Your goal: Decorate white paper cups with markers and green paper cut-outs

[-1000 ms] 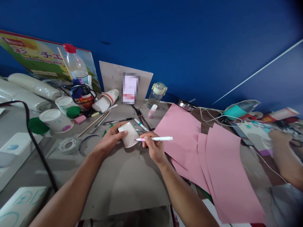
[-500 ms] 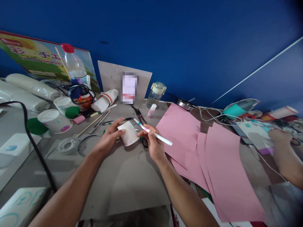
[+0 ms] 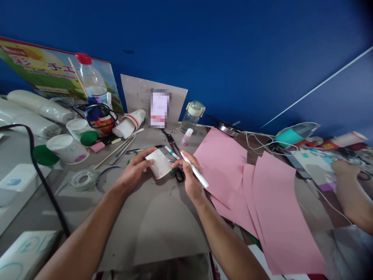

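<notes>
A white paper cup (image 3: 159,165) is held tilted over the table by my left hand (image 3: 135,171), fingers and thumb closed on its left side. Small pink marks show near the cup's lower edge. My right hand (image 3: 191,177) grips a white marker (image 3: 198,174) with a pink end, its tip side pointing up and away from me. The fingers of that hand are close to the cup's right edge; whether they touch it I cannot tell. Behind the cup lie a white and teal marker (image 3: 171,152) and black-handled scissors (image 3: 179,175), partly hidden.
Pink paper sheets (image 3: 276,202) cover the right side. A glue stick (image 3: 187,137) and a glass jar (image 3: 192,116) stand behind. To the left are a tape roll (image 3: 83,179), a decorated paper cup (image 3: 66,149) and wooden sticks. Another person's arm (image 3: 349,190) rests at far right.
The marker in my right hand has swung to a steeper angle, and its front end has moved away from the teal marker. My left hand and the cup have barely shifted.
</notes>
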Available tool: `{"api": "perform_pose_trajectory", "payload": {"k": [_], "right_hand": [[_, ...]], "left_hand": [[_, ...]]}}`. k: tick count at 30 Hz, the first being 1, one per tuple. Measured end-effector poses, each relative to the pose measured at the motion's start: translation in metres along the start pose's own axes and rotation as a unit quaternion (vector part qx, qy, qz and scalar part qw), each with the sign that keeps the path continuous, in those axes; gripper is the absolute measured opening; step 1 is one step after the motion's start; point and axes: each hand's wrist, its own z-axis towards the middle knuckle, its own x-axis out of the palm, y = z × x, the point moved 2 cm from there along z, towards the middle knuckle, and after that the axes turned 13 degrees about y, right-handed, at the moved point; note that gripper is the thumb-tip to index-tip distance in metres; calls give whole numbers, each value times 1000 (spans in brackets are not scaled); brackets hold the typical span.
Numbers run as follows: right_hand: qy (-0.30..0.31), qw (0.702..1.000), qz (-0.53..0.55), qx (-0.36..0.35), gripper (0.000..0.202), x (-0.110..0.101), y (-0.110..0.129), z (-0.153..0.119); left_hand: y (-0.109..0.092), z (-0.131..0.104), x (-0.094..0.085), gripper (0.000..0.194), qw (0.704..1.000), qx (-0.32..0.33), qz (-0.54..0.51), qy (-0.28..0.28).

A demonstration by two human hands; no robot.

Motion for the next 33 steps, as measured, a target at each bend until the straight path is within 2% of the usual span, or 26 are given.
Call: {"api": "perform_pose_trajectory", "payload": {"k": [5,9,16,20,25,33], "right_hand": [[45,998,27,-27,31,6,1,-1],[62,997,23,-32,29,6,2,-2],[91,994,29,-44,35,2,-3,-5],[114,992,8,-51,29,4,-3,-5],[147,983,-45,-95,22,8,2,-5],[148,978,-88,-120,21,9,6,-4]], "left_hand": [[-2,-1,2,50,1000,14,-3,11],[-3,-2,4,55,999,17,31,23],[-1,0,3,58,998,10,66,11],[-3,0,5,62,996,12,87,4],[-3,3,4,63,989,29,141,-8],[-3,4,2,60,972,48,228,-20]]}}
